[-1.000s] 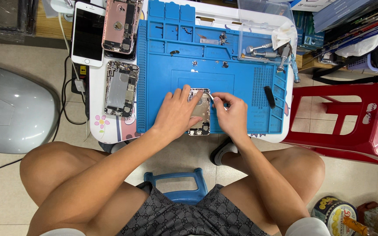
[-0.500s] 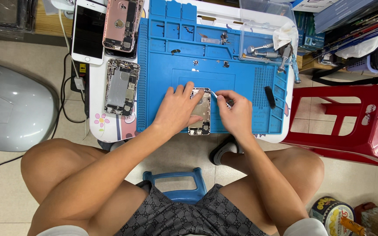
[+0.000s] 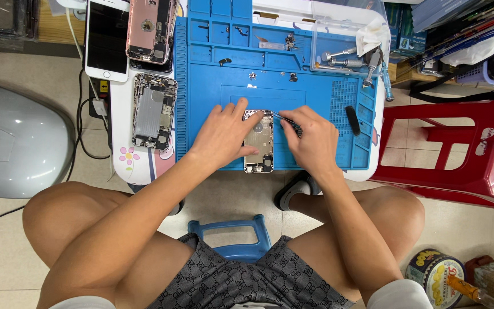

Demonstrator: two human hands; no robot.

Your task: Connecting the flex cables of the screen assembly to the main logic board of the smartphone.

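Observation:
An opened phone housing (image 3: 259, 143) lies on the blue work mat (image 3: 315, 86) near its front edge. My left hand (image 3: 223, 136) rests flat on the housing's left side, fingers spread, pinning it down. To the right, my right hand (image 3: 311, 140) pinches thin tweezers (image 3: 286, 121), whose tip points at the housing's upper right corner. Small screws and parts (image 3: 253, 75) lie scattered on the mat behind it.
Left of the mat lie a white phone (image 3: 107, 40), a pink open housing (image 3: 151, 30) and a grey open housing (image 3: 154, 111). Screwdrivers (image 3: 350, 60) sit at the mat's back right. A red plastic stool (image 3: 458, 149) stands right, a grey rounded case (image 3: 18, 143) left.
My right hand has shifted slightly and the tweezers' tip has moved closer to the housing's upper right corner. The left hand stays pressed on the housing.

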